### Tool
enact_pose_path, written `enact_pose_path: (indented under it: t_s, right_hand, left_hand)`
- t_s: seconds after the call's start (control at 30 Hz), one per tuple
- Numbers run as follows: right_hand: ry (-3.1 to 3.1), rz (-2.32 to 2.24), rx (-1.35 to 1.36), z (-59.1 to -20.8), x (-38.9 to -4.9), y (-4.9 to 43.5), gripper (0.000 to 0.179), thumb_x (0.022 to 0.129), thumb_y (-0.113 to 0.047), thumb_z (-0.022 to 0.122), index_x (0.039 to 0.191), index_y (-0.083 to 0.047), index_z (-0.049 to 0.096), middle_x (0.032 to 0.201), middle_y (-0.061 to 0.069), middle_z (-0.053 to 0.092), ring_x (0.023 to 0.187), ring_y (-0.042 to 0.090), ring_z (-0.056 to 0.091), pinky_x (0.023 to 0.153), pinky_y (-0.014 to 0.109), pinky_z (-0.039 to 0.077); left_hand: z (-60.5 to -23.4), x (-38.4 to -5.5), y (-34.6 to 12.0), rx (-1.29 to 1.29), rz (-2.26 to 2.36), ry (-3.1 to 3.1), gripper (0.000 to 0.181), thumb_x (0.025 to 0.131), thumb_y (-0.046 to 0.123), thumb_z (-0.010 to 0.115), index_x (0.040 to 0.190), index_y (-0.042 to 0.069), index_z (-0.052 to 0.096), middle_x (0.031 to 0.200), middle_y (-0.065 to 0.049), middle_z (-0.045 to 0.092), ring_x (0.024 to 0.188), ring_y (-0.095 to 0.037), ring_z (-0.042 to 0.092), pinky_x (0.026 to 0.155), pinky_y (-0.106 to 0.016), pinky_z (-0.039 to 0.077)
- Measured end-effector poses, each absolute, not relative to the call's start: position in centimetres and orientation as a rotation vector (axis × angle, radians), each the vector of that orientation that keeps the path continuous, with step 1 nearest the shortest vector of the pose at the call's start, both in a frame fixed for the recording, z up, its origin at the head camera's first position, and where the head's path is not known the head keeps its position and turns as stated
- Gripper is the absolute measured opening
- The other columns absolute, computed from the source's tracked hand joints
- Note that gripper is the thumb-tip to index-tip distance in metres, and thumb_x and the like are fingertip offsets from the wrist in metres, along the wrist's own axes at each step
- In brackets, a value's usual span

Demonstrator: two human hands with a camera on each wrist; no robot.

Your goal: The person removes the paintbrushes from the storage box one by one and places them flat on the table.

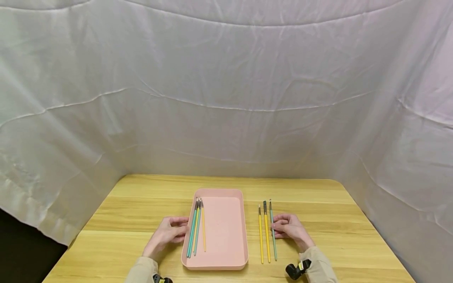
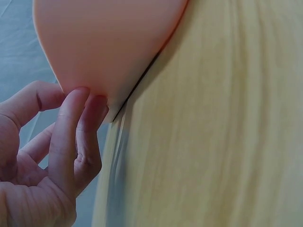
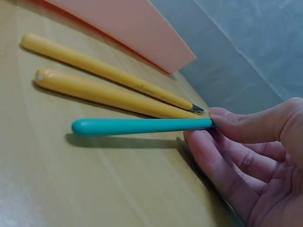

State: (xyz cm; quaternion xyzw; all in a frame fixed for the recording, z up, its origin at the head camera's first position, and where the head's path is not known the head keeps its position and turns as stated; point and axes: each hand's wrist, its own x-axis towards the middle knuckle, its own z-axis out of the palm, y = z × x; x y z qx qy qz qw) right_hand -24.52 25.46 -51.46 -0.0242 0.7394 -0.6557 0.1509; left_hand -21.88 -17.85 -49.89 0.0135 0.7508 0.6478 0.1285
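In the head view my left hand [image 1: 171, 232] is at the left wall of a pink tray [image 1: 226, 236]. The left wrist view has its fingertips [image 2: 78, 94] against the tray's outer side, with a digit at the rim. Inside the tray, along its left side, lie several teal and yellow paintbrushes [image 1: 203, 230]. My right hand [image 1: 288, 228] pinches a teal paintbrush [image 3: 137, 126] between thumb and finger; its handle end is lifted off the table, casting a shadow. Left of it, two yellow-handled paintbrushes [image 1: 267, 239] lie side by side on the wood, one with a wide dark tip.
A light wooden table [image 1: 336, 236] carries everything, with bare wood on both sides of the tray and brushes. Pale grey cloth [image 1: 226, 133] hangs behind the table and along its sides. A small black device [image 1: 298, 269] is strapped at the right wrist.
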Motion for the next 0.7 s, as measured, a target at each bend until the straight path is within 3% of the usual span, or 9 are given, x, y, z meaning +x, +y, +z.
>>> enact_pose_path:
  t_s: [0.33, 0.7]
  right_hand:
    - [2.244, -1.807, -0.081, -51.4, -24.6, 25.0, 0.031, 0.090, 0.001, 0.069, 0.112, 0.018, 0.055, 0.076, -0.001, 0.071, 0.064, 0.008, 0.065, 0.061, 0.024, 0.063]
    - [2.489, -1.688, -0.021, -51.1, -24.2, 24.0, 0.026, 0.087, 0.002, 0.072, 0.106, 0.016, 0.060, 0.076, 0.007, 0.069, 0.057, 0.010, 0.063, 0.054, 0.026, 0.062]
  left_hand:
    - [-49.8, -22.0, -17.8, 0.017, 1.881, 2.190, 0.051, 0.088, 0.003, 0.070, 0.133, -0.015, 0.054, 0.104, -0.009, 0.072, 0.076, -0.008, 0.069, 0.064, -0.023, 0.063]
    - [-49.8, -22.0, -17.7, 0.027, 1.866, 2.199, 0.051, 0.089, 0.003, 0.070, 0.134, -0.015, 0.053, 0.103, -0.008, 0.072, 0.076, -0.008, 0.068, 0.063, -0.021, 0.062]
